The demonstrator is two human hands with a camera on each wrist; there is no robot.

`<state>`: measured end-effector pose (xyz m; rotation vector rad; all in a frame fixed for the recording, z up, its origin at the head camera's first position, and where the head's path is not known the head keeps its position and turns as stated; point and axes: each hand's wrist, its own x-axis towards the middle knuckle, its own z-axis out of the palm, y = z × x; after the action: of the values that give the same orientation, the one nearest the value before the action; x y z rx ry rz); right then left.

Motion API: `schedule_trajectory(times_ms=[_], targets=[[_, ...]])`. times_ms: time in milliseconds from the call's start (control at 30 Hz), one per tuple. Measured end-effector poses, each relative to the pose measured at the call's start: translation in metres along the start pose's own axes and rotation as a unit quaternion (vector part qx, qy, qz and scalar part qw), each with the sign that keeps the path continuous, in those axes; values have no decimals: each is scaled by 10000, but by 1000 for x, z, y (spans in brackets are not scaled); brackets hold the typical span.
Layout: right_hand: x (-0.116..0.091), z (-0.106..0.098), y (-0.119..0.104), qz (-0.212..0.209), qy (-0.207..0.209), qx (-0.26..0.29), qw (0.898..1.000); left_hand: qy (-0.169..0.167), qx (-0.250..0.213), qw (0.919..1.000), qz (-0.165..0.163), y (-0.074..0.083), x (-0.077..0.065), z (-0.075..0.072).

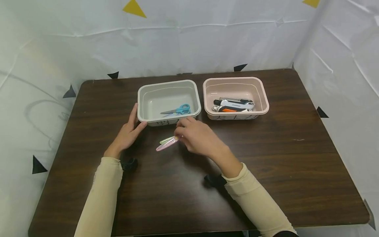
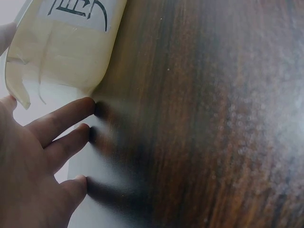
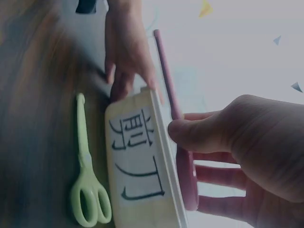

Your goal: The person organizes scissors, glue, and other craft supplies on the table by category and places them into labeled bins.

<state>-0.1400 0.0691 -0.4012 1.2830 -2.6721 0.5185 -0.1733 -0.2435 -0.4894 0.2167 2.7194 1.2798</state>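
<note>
My right hand (image 1: 196,136) pinches a pair of pink scissors (image 1: 165,144) between thumb and fingers, just in front of the grey-green bin (image 1: 142,105). In the right wrist view the pink scissors (image 3: 187,183) appear edge-on beside the bin's rim, above the table. Green scissors (image 3: 85,183) lie on the table before that bin, partly hidden by the pink pair in the head view. My left hand (image 1: 125,135) touches the bin's near left corner, fingers extended and spread. Inside the bin are blue-handled scissors (image 1: 182,109) and another bluish item, partly hidden beneath them.
To the right stands a pink bin (image 1: 265,100) holding several utility knives (image 1: 235,104). Both bins sit toward the back of the brown wooden table (image 1: 281,158). White sheeting (image 1: 207,49) rises behind the table and at its sides.
</note>
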Motion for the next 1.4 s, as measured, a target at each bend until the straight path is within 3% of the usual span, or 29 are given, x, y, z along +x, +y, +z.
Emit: schedule_trajectory(times_ms=[400, 733, 1100, 1400], targets=[[38, -5, 25, 634, 158, 12, 9979, -30, 30, 10000, 79, -3, -1, 0], [63, 7, 48, 925, -95, -349, 9951, -8, 43, 10000, 88, -2, 0, 0], [93, 15, 72, 1411, -1281, -514, 9803, -5, 7, 10000, 67, -4, 2, -1], [105, 25, 86, 1609, -1733, -447, 9706, -30, 13, 10000, 44, -5, 2, 0]])
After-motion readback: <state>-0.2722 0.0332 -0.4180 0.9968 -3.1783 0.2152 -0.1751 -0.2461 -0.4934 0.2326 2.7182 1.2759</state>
